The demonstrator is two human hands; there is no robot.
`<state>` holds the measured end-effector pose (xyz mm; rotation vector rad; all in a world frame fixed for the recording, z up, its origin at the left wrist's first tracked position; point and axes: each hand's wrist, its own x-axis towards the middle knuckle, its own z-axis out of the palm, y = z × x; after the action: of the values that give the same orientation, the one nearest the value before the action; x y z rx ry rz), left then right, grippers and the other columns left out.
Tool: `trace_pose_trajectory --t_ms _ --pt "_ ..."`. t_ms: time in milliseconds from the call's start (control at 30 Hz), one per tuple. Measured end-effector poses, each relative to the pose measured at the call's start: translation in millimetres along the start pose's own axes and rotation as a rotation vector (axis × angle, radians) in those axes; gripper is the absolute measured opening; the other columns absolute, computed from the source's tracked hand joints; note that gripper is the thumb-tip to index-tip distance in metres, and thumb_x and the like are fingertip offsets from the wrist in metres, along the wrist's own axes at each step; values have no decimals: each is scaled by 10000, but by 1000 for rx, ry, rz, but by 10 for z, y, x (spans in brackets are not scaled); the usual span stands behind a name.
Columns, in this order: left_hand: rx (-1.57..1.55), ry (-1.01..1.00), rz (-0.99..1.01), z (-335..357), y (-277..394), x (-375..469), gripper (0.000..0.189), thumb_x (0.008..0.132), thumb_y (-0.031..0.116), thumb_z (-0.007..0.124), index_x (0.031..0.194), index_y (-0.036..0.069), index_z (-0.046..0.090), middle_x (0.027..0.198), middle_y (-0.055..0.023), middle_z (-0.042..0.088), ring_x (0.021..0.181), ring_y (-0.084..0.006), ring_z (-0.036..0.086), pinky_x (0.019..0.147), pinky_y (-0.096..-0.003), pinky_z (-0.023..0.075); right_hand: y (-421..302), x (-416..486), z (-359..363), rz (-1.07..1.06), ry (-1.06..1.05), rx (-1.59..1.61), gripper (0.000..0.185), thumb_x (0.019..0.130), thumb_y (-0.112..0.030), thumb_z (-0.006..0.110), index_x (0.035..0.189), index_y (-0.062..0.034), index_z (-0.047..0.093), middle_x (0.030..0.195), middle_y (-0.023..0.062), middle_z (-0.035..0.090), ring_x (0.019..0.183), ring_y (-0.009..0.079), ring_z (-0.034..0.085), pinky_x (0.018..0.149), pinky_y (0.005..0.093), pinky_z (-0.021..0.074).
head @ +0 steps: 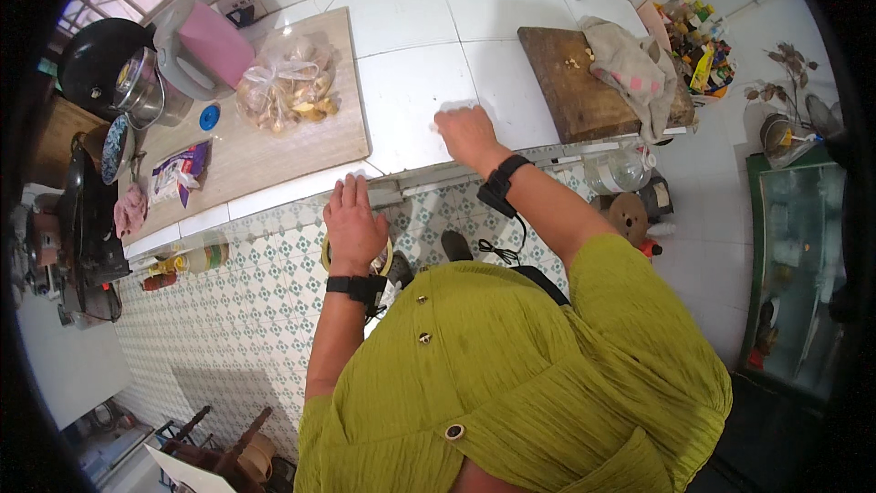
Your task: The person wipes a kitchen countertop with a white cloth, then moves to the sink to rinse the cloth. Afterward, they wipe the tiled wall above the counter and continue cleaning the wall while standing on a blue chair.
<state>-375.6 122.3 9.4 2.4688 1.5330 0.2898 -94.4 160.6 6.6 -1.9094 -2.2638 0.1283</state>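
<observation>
My left hand (354,222) lies at the front edge of the white tiled counter (410,89), fingers stretched out, nothing in it. Over the counter top, my right hand (469,137) has its fingers curled in. A small pale bit shows at its fingertips, too small to name, and the palm is hidden. To the left, a clear plastic bag (284,85) of ginger-like roots sits on a pale board (253,157). On the right is a worn wooden cutting board (547,75) with small yellowish pieces (573,63) and a grey cloth (633,75) draped over it.
A pink and grey pitcher (215,44), a steel pail (140,82), a blue lid (209,117) and a purple-white packet (179,171) stand or lie at left. Beyond the cutting board is a basket of packets (705,55). Below the counter stands a large clear bottle (619,170).
</observation>
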Motion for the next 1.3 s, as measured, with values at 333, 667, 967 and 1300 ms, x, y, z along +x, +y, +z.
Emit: trace_pose_trajectory --t_ms 333,667,967,1300 --pt "21 5 10 5 -4 -8 764 787 222 745 1461 29 441 1500 -194 448 1383 -408 405 1079 -527 382 -102 11 -115 66 -38 -42 107 845 -60 603 930 -105 648 850 111 704 849 324 680 828 504 452" --pt "25 -5 -1 1 -10 -7 798 778 226 755 1477 35 420 1514 -186 436 1385 -404 409 1074 -522 394 -57 -10 -83 19 -74 -81 50 868 -88 596 898 -104 632 812 104 691 796 330 663 755 479 429" --pt "21 -82 -37 -49 -4 1 836 778 237 749 1511 52 391 1546 -157 408 1429 -370 366 1088 -531 380 69 282 63 90 84 -16 117 851 -50 586 923 -99 666 844 107 684 832 326 660 795 470 439" --pt "-56 -90 25 -85 -109 4 840 774 239 769 1508 64 399 1549 -183 399 1420 -407 368 1118 -508 380 -597 178 373 -348 171 126 153 810 -84 586 927 -123 676 832 75 680 852 288 665 795 455 453"
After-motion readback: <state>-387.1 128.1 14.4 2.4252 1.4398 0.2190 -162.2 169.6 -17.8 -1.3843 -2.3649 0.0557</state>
